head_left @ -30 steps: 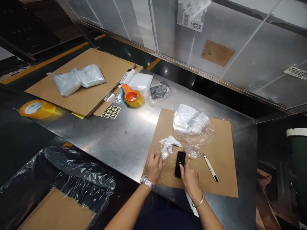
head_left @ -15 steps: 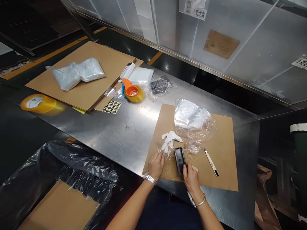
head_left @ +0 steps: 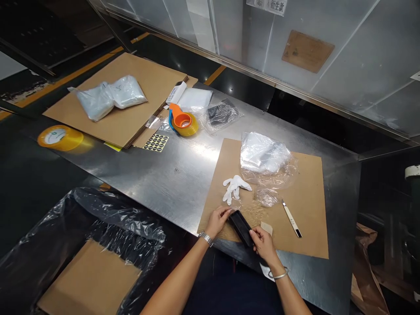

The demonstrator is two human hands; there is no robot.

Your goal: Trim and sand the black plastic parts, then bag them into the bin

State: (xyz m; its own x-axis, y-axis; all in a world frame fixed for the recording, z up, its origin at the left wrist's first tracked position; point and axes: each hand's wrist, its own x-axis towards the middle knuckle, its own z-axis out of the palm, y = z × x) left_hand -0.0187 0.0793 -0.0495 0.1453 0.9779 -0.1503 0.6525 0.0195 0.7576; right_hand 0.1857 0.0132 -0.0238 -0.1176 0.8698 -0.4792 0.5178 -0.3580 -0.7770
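Observation:
Above the near edge of a cardboard sheet [head_left: 305,183], a black, oblong, tray-like plastic part [head_left: 241,228] is held at a slant. My right hand [head_left: 264,243] pinches its near right side between thumb and fingers. At its far left corner, my left hand [head_left: 217,222] has thumb and fingertips closed on the end. A bit of clear plastic film [head_left: 236,204] lies just beyond those fingertips. Farther off is a crumpled white glove [head_left: 236,187]. On the right rests a white-handled craft knife [head_left: 291,218] marked A26.
Clear plastic bags [head_left: 264,153] lie on the cardboard. Along the metal table [head_left: 164,175] are a tape dispenser [head_left: 183,122], a sticker sheet [head_left: 156,142], a tape roll [head_left: 59,138] and stacked cardboard [head_left: 131,70] carrying bagged packs [head_left: 126,92]. A black-lined bin [head_left: 131,218] stands at lower left.
The black part has tilted, so its hollow shows less. My left hand has moved right, from the clear film to the part's far end. The view has shifted slightly.

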